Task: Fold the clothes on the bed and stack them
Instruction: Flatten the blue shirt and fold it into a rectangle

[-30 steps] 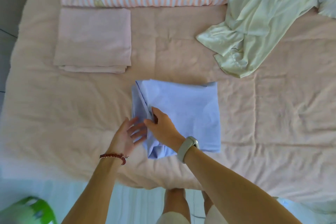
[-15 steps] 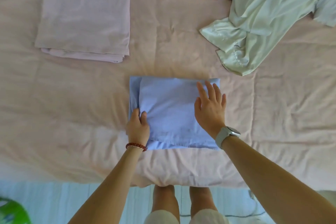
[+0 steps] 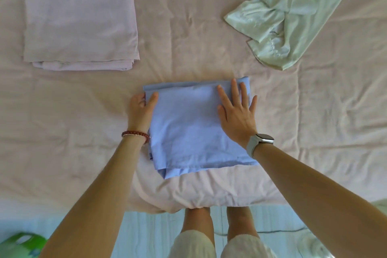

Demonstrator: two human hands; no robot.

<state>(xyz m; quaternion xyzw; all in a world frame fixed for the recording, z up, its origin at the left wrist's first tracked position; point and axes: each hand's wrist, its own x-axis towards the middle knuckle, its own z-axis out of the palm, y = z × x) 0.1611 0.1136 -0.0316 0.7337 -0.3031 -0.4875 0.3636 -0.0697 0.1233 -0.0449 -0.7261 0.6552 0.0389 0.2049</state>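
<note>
blue garment (image 3: 194,123) folded into a rough rectangle, lying flat on the pink bed (image 3: 314,111) near its front edge. Thin soft cloth, light, limp, layers likely to slide apart if lifted by one corner; a loose layer already pokes out at its near edge. Best taken from both short sides with palms under and thumbs on top, or slid whole. Left hand (image 3: 140,109) sits at the blue garment's left edge, thumb on top of the cloth and fingers tucked under the edge, gripping it. Right hand (image 3: 236,111) lies flat on the blue garment's right part, fingers straight and spread, pressing down, holding nothing. Folded pink stack (image 3: 79,21) is up-left of the blue garment, well apart; unfolded green garment (image 3: 293,12) up-right of it, also apart
</note>
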